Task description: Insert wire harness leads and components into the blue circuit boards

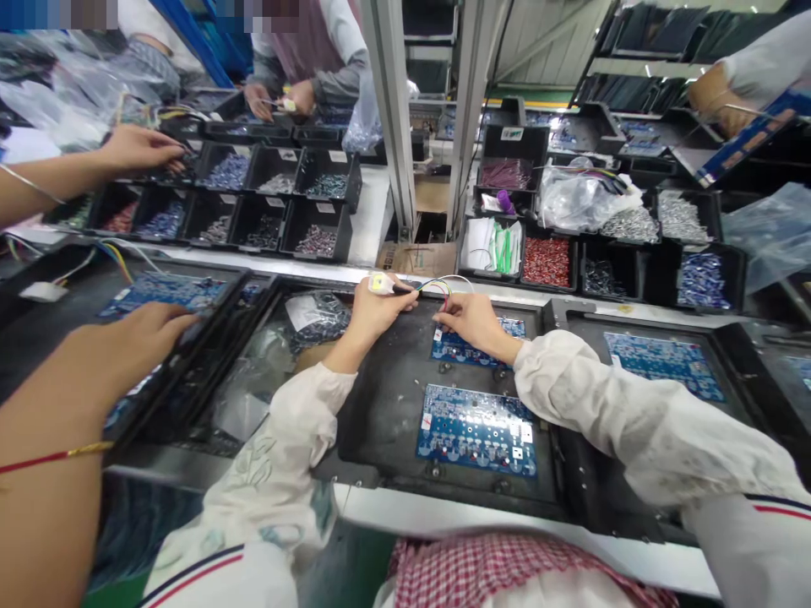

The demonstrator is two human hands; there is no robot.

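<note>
My left hand (373, 311) is closed around a small wire harness (431, 287) with a white-and-yellow connector (381, 283) sticking out to its left. My right hand (472, 323) pinches the coloured wire ends of the same harness over the far blue circuit board (465, 348). A second blue circuit board (476, 429) lies nearer me on the same black tray (386, 414). Both of my sleeves are white.
A co-worker's bare arm and hand (127, 346) rest on a neighbouring tray at the left. Black bins of small parts (266, 211) stand behind, and more at the right (548, 260). Another board (662, 361) sits on the tray at the right. Other people work across the bench.
</note>
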